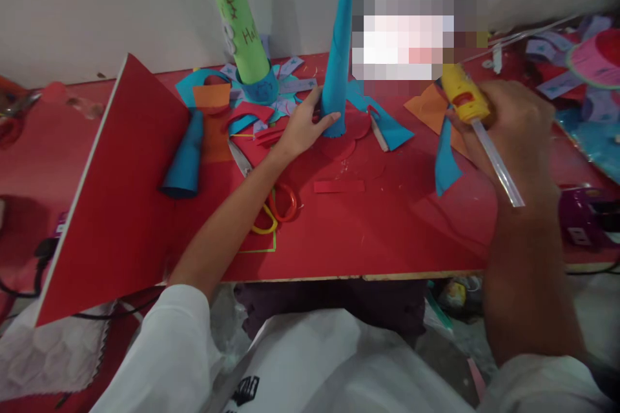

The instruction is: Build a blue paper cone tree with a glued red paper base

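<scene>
My left hand (310,124) is closed around the base of a tall blue paper cone (338,58), which stands nearly upright on red scalloped paper (351,135). In my right hand (516,122) is a yellow glue gun (464,93), a clear glue stick (496,161) poking out of its back end. A curved blue paper piece (445,164) shows just below the fingers of that hand; whether they pinch it, I cannot tell. Scissors (281,203) with red and yellow handles lie under my left forearm. A small red paper strip (339,186) rests on the table in front of the cone.
A green paper tube (242,26) with writing stands behind my left hand among paper scraps. Left are a second blue cone (184,158) and an upright red board (116,193). Orange paper (426,106) and a purple device (584,216) are to the right. A blurred patch hides the back.
</scene>
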A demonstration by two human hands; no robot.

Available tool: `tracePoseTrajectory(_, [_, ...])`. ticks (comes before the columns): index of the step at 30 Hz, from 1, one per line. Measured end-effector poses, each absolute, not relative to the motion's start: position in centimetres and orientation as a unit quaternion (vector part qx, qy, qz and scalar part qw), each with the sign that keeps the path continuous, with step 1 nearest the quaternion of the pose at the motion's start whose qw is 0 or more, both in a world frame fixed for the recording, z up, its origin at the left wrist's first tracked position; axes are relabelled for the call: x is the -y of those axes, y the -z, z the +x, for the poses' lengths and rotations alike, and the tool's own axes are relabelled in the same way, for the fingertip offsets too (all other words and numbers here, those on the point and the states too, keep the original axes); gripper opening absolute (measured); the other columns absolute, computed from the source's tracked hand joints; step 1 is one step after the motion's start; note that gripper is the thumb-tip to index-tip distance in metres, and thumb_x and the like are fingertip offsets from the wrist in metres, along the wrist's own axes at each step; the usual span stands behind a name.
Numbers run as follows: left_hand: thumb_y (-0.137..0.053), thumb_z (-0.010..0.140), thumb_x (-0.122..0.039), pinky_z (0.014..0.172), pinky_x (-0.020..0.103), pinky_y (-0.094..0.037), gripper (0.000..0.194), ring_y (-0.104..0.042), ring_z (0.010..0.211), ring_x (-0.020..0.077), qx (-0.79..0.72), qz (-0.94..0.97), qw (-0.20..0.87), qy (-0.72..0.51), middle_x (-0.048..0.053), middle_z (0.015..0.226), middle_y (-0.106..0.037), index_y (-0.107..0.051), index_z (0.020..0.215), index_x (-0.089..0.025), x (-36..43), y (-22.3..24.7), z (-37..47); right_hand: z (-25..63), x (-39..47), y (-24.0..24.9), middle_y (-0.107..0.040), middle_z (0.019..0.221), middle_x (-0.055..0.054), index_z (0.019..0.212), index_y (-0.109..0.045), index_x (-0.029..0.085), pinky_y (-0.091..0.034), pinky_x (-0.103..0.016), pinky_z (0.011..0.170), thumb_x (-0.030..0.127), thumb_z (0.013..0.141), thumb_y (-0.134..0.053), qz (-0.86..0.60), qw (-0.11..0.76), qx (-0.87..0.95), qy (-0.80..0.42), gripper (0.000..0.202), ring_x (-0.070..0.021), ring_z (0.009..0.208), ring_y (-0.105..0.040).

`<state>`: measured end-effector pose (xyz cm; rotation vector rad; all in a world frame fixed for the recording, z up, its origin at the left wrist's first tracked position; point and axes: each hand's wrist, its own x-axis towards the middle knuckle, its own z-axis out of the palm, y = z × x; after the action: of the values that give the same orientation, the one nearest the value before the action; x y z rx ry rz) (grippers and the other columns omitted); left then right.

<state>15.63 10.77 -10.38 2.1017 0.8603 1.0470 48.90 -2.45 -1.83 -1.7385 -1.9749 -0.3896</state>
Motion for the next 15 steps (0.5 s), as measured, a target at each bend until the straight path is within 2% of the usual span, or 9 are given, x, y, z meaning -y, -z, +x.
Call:
tracePoseTrajectory(3, [-0.057, 0.103, -0.059, 0.102, 0.044, -0.061, 0.059, -0.071, 0.119, 0.0251, -0.324, 0.809, 0.309, -0.382, 0.013, 0.135, -0.068, -0.046, 0.145, -0.020, -10.9, 11.4, 15.6, 47.8, 1.9, 1.9, -0.078, 0.105, -0.016, 0.115, -0.072, 0.019, -0.049, -0.039, 0.078, 0.061, 0.101, -0.051, -0.596, 0.269, 0.747, 0.118, 0.050, -0.0315, 0.098, -0.072])
tracePoseTrajectory(5, [-0.054, 0.103, -0.063, 0.105, 0.046, -0.059, 0.063, -0.068, 0.124, 0.0262, -0.335, 0.818, 0.283, -0.372, 0.015, 0.139, -0.067, -0.043, 0.149, -0.020, -10.5, 11.4, 15.6, 47.4, 1.6, 2.6, -0.079, 0.100, -0.013, 0.114, -0.073, 0.020, -0.047, -0.036, 0.072, 0.065, 0.098, -0.054, -0.613, 0.277, 0.734, 0.094, 0.051, -0.0287, 0.090, -0.073])
tracePoseTrajectory(7, [-0.051, 0.103, -0.067, 0.109, 0.046, -0.056, 0.066, -0.064, 0.131, 0.0257, -0.362, 0.817, 0.228, -0.386, 0.014, 0.145, -0.064, -0.042, 0.151, -0.022, -9.9, 10.7, 15.6, 47.2, 1.3, 3.8, -0.079, 0.091, -0.010, 0.109, -0.073, 0.021, -0.044, -0.034, 0.067, 0.070, 0.094, -0.059, -0.635, 0.309, 0.705, 0.065, 0.053, -0.0253, 0.079, -0.072])
tracePoseTrajectory(9, [-0.047, 0.104, -0.068, 0.107, 0.044, -0.056, 0.062, -0.062, 0.129, 0.0227, -0.406, 0.790, 0.157, -0.431, 0.010, 0.147, -0.062, -0.043, 0.149, -0.025, -9.0, 9.5, 15.4, 47.1, 1.0, 5.2, -0.078, 0.092, -0.011, 0.108, -0.071, 0.021, -0.045, -0.034, 0.068, 0.071, 0.090, -0.065, -0.635, 0.349, 0.689, 0.019, 0.054, -0.0240, 0.078, -0.072])
tracePoseTrajectory(12, [-0.036, 0.110, -0.059, 0.091, 0.042, -0.059, 0.039, -0.065, 0.108, 0.0202, -0.445, 0.747, 0.069, -0.488, 0.007, 0.128, -0.069, -0.054, 0.132, -0.031, -7.5, 7.4, 15.2, 47.0, 0.6, 7.3, -0.079, 0.096, -0.012, 0.109, -0.069, 0.022, -0.048, -0.035, 0.070, 0.071, 0.090, -0.067, -0.623, 0.366, 0.690, -0.052, 0.053, -0.0252, 0.083, -0.073])
tracePoseTrajectory(15, [-0.032, 0.113, -0.050, 0.078, 0.039, -0.058, 0.037, -0.066, 0.089, 0.0180, -0.358, 0.822, 0.034, -0.443, 0.004, 0.101, -0.073, -0.063, 0.110, -0.029, -5.5, 6.0, 16.0, 46.8, 0.3, 8.5, -0.078, 0.095, -0.013, 0.110, -0.070, 0.021, -0.046, -0.037, 0.071, 0.069, 0.090, -0.069, -0.617, 0.378, 0.685, -0.084, 0.052, -0.0244, 0.079, -0.069])
